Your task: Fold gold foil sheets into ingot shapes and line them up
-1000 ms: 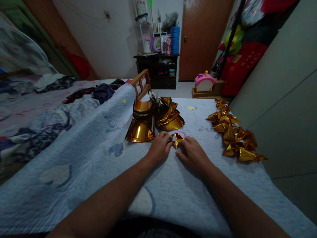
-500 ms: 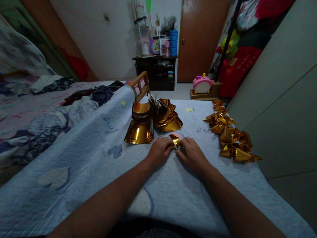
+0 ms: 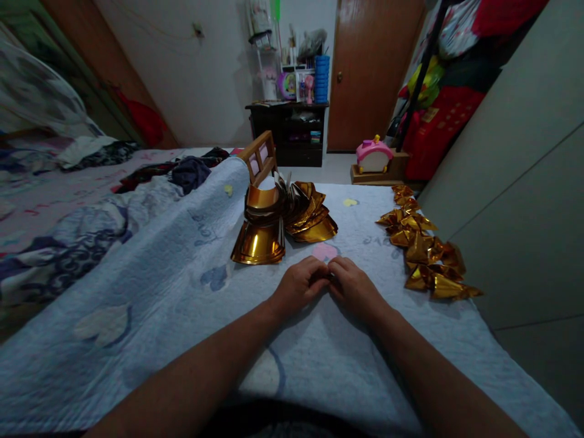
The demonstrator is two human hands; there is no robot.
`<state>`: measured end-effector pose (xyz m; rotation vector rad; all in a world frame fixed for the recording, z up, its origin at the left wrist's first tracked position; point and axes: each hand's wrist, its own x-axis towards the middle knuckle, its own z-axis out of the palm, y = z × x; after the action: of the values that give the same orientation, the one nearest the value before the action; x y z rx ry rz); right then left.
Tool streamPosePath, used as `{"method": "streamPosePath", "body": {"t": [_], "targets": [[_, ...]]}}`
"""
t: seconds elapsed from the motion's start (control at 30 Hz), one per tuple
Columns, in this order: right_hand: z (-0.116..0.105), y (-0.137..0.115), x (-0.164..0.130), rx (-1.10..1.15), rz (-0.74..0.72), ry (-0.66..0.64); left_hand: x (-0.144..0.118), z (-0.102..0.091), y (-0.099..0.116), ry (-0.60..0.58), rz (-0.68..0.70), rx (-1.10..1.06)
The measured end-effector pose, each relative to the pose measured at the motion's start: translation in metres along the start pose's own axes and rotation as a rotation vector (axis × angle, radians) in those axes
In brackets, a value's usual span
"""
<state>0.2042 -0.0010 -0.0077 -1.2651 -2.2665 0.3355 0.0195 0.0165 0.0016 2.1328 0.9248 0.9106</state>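
Observation:
My left hand (image 3: 302, 282) and my right hand (image 3: 353, 285) meet over the bed, fingertips pinched together. Between them they hold a small folded piece of gold foil paper, now almost wholly hidden by the fingers. Just beyond my left hand lies a stack of curved gold foil sheets (image 3: 259, 243), with a second fanned stack (image 3: 314, 222) beside it on the right. A row of folded gold foil pieces (image 3: 422, 249) runs along the bed's right side, apart from my right hand.
A light blue quilt (image 3: 182, 353) with heart patterns covers the surface. A small wooden frame (image 3: 262, 158) rises behind the stacks. Rumpled clothes (image 3: 187, 173) lie to the left. A pale cabinet (image 3: 520, 182) borders the right edge; a pink toy (image 3: 374, 155) sits beyond the far edge.
My fingers have closed in over the gold foil piece, which showed between them before and is now covered. My two hands have come together; the stacks and the row stay put.

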Motion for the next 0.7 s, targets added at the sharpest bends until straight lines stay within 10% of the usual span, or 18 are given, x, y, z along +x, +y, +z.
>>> {"method": "streamPosePath", "body": {"t": [0.7], "targets": [[-0.005,0.004,-0.004,0.024,0.030,0.088,-0.010,-0.011,-0.007,0.018,0.122,0.542]]}}
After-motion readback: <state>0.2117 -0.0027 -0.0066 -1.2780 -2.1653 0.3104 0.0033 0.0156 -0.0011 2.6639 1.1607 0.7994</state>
